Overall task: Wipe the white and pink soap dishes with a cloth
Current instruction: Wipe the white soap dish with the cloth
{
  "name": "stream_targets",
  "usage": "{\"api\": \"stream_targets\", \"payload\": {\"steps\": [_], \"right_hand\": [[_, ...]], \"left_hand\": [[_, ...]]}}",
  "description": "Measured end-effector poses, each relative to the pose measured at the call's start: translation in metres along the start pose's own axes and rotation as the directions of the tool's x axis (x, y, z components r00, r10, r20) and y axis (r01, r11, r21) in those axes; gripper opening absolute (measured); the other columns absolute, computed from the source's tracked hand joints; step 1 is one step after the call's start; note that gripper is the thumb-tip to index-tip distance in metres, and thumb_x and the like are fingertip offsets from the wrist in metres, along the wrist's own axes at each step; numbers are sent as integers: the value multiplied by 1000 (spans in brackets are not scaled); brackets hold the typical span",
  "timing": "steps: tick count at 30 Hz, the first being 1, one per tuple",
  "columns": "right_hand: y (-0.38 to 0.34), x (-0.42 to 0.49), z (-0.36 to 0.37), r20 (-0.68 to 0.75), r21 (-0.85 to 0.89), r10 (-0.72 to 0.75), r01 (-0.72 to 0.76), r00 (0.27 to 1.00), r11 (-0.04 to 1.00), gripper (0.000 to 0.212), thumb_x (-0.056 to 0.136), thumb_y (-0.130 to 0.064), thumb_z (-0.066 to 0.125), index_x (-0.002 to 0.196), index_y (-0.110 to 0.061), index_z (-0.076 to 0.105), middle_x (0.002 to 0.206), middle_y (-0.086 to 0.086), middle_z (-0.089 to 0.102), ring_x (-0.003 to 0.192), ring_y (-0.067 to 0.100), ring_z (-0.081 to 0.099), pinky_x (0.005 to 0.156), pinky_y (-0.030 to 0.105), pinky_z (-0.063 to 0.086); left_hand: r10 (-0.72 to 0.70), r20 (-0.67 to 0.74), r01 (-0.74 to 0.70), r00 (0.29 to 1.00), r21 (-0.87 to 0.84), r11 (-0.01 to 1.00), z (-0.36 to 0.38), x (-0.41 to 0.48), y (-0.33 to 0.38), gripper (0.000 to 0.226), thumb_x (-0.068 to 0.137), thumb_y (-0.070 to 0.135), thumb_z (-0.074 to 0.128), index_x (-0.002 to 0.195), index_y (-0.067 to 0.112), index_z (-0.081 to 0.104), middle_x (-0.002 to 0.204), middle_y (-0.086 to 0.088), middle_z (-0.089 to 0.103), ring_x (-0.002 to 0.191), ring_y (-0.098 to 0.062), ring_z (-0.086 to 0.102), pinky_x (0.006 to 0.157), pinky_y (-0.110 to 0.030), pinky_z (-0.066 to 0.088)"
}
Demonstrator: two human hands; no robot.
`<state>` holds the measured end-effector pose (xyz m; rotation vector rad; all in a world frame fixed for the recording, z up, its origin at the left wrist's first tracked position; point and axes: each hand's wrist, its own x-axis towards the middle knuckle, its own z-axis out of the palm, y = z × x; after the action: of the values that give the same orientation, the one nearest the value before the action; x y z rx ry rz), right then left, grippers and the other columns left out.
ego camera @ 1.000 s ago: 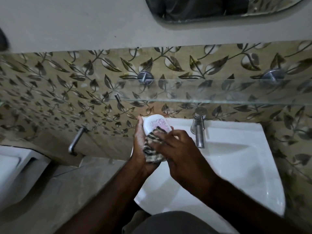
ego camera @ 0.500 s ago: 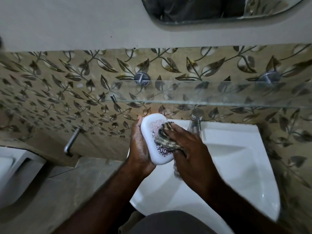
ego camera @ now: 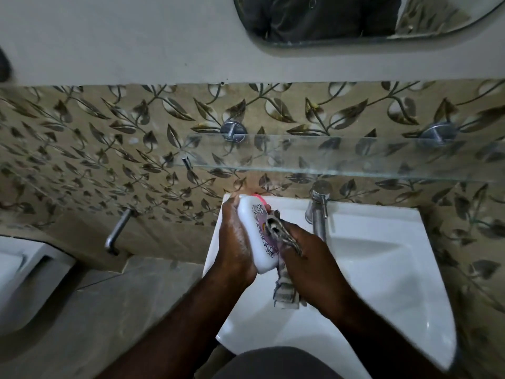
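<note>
far-left fixture [ego camera: 19, 283]: white ceramic, cropped by the frame edge, not in play.
wall spout [ego camera: 117, 231]: metal, on the leaf-tile wall, well apart from the hands.
left hand [ego camera: 235, 239]: fingers curled round the back and left edge of the soap dish, holding it up over the basin's left rear corner.
soap dish [ego camera: 255, 242]: white, dark-and-pink print on the face, held on edge. The face is turned to the right hand.
pink edge [ego camera: 259, 197]: thin strip at the dish's far end. Can't tell if it is a second dish or part of this one.
cloth [ego camera: 285, 291]: striped. Upper part is bunched against the printed face, the tail hangs below the right hand.
right hand [ego camera: 311, 258]: fingers closed on the cloth, pressing it onto the dish from the right.
key relation: the dish lies between the hands, long axis running from the wall end toward the person. Left hand is the holder, right hand is the wiper, so strokes likely run along that axis.
faucet [ego camera: 318, 214]: chrome, just right of the hands, no contact.
basin [ego camera: 382, 269]: white, under and right of the hands.
glass shelf [ego camera: 355, 160]: above the basin, nothing seen on it.
step: judged mid-wipe on the white dish. The pink one is likely not yet done.
</note>
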<state>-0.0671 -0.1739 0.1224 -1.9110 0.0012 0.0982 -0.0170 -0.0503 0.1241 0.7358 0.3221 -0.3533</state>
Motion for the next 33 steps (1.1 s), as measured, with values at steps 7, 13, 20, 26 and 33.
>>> {"api": "stream_targets", "payload": {"steps": [7,13,20,26,33], "right_hand": [[-34,-25,3,46,-255,-371,370,928,893,63,76,-1,48,135,-21,58,141,-4,54,119,13,45,105,12,28],[-41,22,-7,-108,-253,-413,377,904,891,54,80,10,50,130,-7,61,135,5,60,127,17,51,108,19,27],[-8,21,-14,-308,100,-108,145,945,984,33,96,-5,50,110,-29,68,85,-25,70,80,-5,65,68,12,51],[-10,23,-38,-268,764,289,20,919,645,23,98,-5,45,112,-3,63,102,27,67,82,35,63,68,42,53],[-6,21,-37,-121,885,371,-69,921,461,31,100,-10,42,121,7,56,107,41,61,67,32,63,52,30,50]], "left_hand": [[19,-63,-14,998,77,997,6,8,9,67,82,70,44,92,6,61,77,-12,63,67,-26,63,63,-29,54],[55,59,-62,997,132,989,16,-5,1,53,94,52,36,95,16,75,98,-9,75,88,-23,72,72,-28,56],[95,76,-122,993,637,761,43,-15,17,30,87,38,60,96,9,65,87,-16,65,73,-27,62,69,-33,50],[186,291,-312,939,945,101,94,7,40,62,77,65,60,108,13,66,99,-8,67,83,-22,65,69,-31,50],[298,486,-350,821,842,-409,145,68,37,61,80,54,63,113,2,63,105,-19,66,93,-32,62,74,-31,52]]}}
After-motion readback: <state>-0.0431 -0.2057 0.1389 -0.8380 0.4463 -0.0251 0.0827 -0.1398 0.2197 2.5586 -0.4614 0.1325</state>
